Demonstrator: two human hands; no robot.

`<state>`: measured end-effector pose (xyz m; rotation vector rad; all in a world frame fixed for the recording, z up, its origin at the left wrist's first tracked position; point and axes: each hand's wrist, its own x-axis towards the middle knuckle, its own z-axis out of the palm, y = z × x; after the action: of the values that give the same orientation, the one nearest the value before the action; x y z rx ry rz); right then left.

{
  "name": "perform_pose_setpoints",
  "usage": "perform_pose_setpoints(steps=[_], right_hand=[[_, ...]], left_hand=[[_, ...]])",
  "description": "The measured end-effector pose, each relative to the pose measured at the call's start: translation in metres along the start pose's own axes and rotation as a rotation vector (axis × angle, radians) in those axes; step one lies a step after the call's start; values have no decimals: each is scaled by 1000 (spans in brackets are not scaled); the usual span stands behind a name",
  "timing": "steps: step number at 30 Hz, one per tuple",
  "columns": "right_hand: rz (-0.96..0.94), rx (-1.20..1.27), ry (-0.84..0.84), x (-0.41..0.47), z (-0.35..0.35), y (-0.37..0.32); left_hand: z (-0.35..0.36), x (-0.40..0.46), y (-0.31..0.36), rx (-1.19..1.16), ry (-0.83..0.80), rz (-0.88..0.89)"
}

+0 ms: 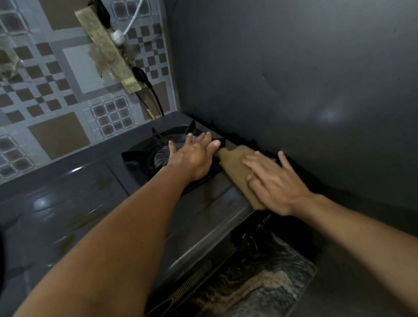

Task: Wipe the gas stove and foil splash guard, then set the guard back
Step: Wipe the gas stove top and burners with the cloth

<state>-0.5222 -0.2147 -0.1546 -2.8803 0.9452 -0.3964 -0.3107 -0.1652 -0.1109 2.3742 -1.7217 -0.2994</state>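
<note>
Wall (321,46): dark grey, plain, rising just right of the stove.
Stove (95,202): dark, glossy, stained top, standing on a marbled worktop (250,296).
Burner (168,150): black pan support at the stove's far right.
Left hand (197,157): fingers straight and spread, palm flat on the burner's support.
Right hand (274,184): fingers straight, pressing a cloth down.
Cloth (233,165): brown, flat along the stove's right edge, beside the wall.
</note>
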Motion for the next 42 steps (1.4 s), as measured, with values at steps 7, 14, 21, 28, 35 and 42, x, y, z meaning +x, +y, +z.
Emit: perform_pose_setpoints(steps=[7, 14, 21, 28, 35, 42], right_hand=[[-48, -128, -11, -15, 3, -20], [-199, -151, -46, -29, 8, -79], [-230, -153, -150, -22, -2, -67], [-368, -101, -93, -40, 9, -135], [-415, -187, -157, -28, 5, -169], [-412, -199, -326, 7, 9, -212]], left_hand=[[-8, -5, -2, 29, -19, -36], [-34, -30, -59, 71, 112, -129], [-38, -62, -92, 117, 58, -228], [-52, -109, -136, 95, 68, -333], [-64, -159, -183, 128, 119, -455], [-71, -199, -208, 138, 144, -547]])
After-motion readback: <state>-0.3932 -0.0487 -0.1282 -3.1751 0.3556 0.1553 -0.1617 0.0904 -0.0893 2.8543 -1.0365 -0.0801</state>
